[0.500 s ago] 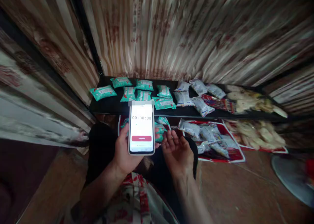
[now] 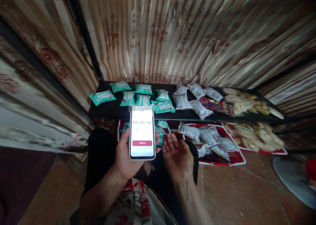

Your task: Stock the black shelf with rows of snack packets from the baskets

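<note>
My left hand [image 2: 124, 159] is closed around a smartphone [image 2: 142, 133], its lit screen facing up and showing a row of zeros above a red button. Beside it, palm up with the fingers slightly curled and apart, my right hand [image 2: 179, 157] holds nothing. Teal packets [image 2: 102, 97] lie spread over the left part of a low black shelf [image 2: 103, 112]. White packets with striped ends [image 2: 183, 102] are in its middle. Behind the phone and my fingers, more teal packets [image 2: 161, 133] are partly hidden.
Red-and-white trays [image 2: 237, 157] below the shelf hold more white packets [image 2: 189, 131] and pale, flat pieces in clear wrap [image 2: 261, 137]. A dark red packet [image 2: 216, 106] lies on the shelf. Striped curtains [image 2: 158, 34] enclose the back and sides. A round grey object [image 2: 287, 179] stands on the tiled floor at right.
The camera view has shifted slightly, so the phone and hands appear a little lower. My grip on the phone and the open right hand look the same.
</note>
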The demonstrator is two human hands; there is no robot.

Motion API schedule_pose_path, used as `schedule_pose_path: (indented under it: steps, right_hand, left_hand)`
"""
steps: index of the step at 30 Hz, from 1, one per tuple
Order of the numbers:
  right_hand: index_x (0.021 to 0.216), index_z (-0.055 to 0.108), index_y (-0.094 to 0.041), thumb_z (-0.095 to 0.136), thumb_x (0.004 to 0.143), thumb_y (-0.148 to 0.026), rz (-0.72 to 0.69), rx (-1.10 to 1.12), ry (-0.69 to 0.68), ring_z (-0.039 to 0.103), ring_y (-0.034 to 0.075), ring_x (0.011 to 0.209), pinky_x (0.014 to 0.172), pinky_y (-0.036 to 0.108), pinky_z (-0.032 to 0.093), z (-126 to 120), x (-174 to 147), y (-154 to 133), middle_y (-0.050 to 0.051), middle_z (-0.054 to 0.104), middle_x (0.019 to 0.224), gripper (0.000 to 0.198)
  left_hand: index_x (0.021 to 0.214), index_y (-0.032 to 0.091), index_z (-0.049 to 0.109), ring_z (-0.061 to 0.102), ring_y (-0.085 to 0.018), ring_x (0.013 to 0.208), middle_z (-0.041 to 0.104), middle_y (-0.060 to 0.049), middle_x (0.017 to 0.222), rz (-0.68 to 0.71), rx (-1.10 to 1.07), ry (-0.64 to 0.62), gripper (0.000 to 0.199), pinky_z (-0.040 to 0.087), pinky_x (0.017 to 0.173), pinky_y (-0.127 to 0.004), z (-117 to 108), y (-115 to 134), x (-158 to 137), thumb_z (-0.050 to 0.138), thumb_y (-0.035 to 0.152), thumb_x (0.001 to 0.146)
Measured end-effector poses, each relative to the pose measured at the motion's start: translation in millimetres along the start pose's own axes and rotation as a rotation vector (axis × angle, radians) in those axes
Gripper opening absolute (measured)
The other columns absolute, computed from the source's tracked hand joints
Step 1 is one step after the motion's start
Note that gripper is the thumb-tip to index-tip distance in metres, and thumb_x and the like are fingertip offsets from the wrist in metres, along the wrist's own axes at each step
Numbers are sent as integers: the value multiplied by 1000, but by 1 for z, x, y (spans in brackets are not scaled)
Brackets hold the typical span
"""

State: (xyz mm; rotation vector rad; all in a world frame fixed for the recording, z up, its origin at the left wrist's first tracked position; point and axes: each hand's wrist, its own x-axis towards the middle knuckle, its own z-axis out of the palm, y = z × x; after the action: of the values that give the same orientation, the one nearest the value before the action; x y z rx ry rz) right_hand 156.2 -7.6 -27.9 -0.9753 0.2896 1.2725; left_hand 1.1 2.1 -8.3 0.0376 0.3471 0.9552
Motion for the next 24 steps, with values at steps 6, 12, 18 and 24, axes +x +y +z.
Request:
schedule_pose_path:
  steps: [6,12,18,24]
  right_hand:
    - [86,63,-16,42,85,-25,7,-9,-3,66,11,76,64,22,53,-4,3,2,3,70,78,23]
    - [87,63,-17,45,84,-25,37,-65,-1,67,12,75,63,22,53,-14,6,8,4,69,80,20]
    - [83,62,-16,41,87,-24,104,-102,63,67,11,73,61,22,54,-22,1,13,3,69,78,23]
    - [83,61,-15,38,89,-24,143,-146,90,67,11,72,59,21,53,-28,-1,15,4,68,78,26]
  left_hand:
    - [127,10,50,64,-28,94,65,-19,111,-2,-6,11,59,47,82,-42,-1,-1,-1,32,52,90]
    - [125,11,52,65,-26,93,66,-17,109,12,-56,9,58,47,83,-40,-8,-7,-7,33,52,89]
    - [129,11,48,64,-28,95,65,-17,110,36,-99,4,59,46,83,-42,-23,-17,-16,34,52,89]
    - [136,12,39,62,-28,98,65,-17,111,64,-127,52,63,45,84,-42,-30,-27,-25,35,52,89]
